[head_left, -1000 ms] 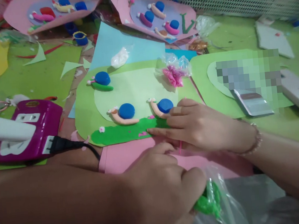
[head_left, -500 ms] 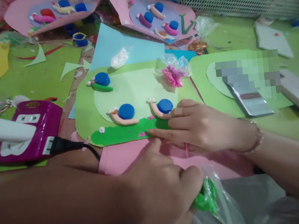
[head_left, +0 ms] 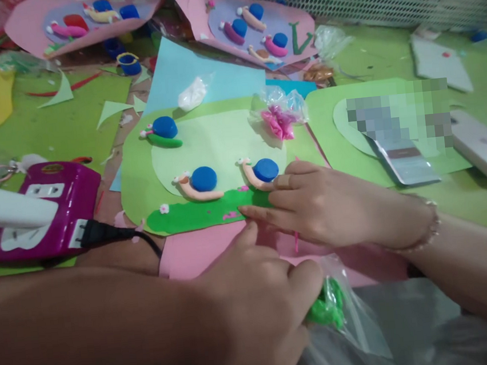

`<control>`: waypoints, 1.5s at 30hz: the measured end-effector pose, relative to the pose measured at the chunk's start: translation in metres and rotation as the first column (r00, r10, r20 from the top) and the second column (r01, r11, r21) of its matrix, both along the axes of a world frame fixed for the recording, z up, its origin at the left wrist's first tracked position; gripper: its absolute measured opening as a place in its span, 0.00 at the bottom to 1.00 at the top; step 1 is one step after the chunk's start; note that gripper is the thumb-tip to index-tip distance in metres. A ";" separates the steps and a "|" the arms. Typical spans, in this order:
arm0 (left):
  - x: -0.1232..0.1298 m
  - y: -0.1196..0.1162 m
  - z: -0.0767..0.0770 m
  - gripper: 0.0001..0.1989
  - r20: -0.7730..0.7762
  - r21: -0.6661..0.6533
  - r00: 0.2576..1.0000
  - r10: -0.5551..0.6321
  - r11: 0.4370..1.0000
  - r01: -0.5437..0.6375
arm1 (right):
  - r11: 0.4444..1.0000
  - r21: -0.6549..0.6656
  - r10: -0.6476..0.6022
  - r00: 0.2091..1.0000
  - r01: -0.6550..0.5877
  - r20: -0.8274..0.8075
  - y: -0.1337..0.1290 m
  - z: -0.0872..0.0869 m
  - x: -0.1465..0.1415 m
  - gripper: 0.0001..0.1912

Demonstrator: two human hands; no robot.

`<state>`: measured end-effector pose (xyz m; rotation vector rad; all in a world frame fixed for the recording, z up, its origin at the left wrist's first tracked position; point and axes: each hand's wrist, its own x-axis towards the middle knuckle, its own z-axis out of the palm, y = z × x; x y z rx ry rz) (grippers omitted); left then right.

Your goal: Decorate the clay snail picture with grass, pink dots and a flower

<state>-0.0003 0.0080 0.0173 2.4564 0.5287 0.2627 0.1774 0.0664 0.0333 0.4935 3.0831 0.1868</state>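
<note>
My left hand (head_left: 259,301) is closed on a clear plastic bag of bright green clay (head_left: 328,306), its index finger stretched toward the lower edge of a green clay strip (head_left: 195,213). My right hand (head_left: 314,201) lies over the strip's right end with the index fingertip touching it. A thin pink stick (head_left: 296,243) pokes out below its closed fingers. The strip borders a light green sheet (head_left: 135,175) carrying clay snails with blue shells: one snail (head_left: 204,180) in the middle, another snail (head_left: 265,170) beside my right fingers and a green-bodied snail (head_left: 163,130) farther up.
Bags of pink clay (head_left: 278,123) and white clay (head_left: 193,94) lie at the sheet's top. A purple power strip (head_left: 76,190) with a black cord stands left. At right are a silver phone-like object (head_left: 405,158) and a white phone (head_left: 485,145). Pink snail panels (head_left: 193,15) lie behind.
The view has shifted slightly. Both hands keep nearly the same place at the green strip, with the pink stick tilted a little differently in my right hand.
</note>
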 end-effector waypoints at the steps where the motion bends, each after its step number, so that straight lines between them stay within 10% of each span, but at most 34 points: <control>1: 0.000 0.000 0.000 0.01 -0.005 0.001 1.000 -0.005 1.000 0.005 | 1.000 0.001 0.002 1.000 -0.002 0.005 0.000 0.000 0.000 0.18; 45: 0.000 -0.002 -0.003 0.03 0.039 0.032 0.998 0.047 0.998 -0.048 | 0.996 -0.079 0.040 0.996 -0.046 -0.076 0.005 -0.007 0.001 0.21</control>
